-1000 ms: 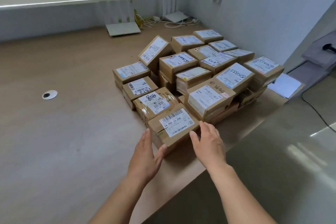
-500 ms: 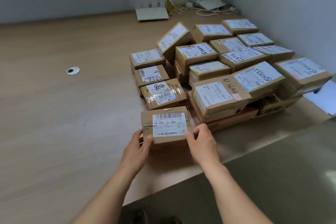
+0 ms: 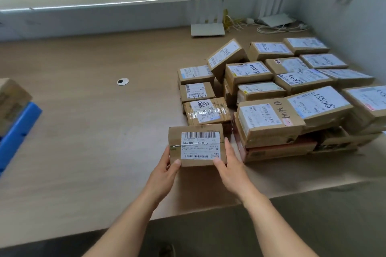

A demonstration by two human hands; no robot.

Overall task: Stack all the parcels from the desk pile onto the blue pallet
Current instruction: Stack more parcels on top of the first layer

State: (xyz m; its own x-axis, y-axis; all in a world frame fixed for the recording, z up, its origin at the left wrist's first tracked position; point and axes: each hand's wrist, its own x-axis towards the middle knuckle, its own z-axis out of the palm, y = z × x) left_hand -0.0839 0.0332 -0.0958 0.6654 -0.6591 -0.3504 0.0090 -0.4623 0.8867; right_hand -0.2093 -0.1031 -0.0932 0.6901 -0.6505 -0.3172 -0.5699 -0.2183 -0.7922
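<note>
The J4-J06 parcel [image 3: 197, 145] has come clear of the pile [image 3: 271, 119] since a second ago, drawn toward the near edge of the worktop [image 3: 83, 131]. The blue pallet [image 3: 19, 129] has swung into sight at the left. The fingers [image 3: 167, 153] of the left hand [image 3: 165, 171] are curled round the parcel's left side, thumb on its top. The right hand [image 3: 229, 166] does the same on the right side, so both grip it. I cannot tell whether it rests on the worktop or sits just off it. Just behind it lies a taped parcel [image 3: 206, 111]. To the right spreads the pile of labelled boxes, stacked in places. Well apart at the left edge, the blue pallet carries a brown parcel [image 3: 11, 100]. A round cable hole [image 3: 122, 81] sits in the worktop between them, and white routers [image 3: 207, 29] stand by the back wall.
</note>
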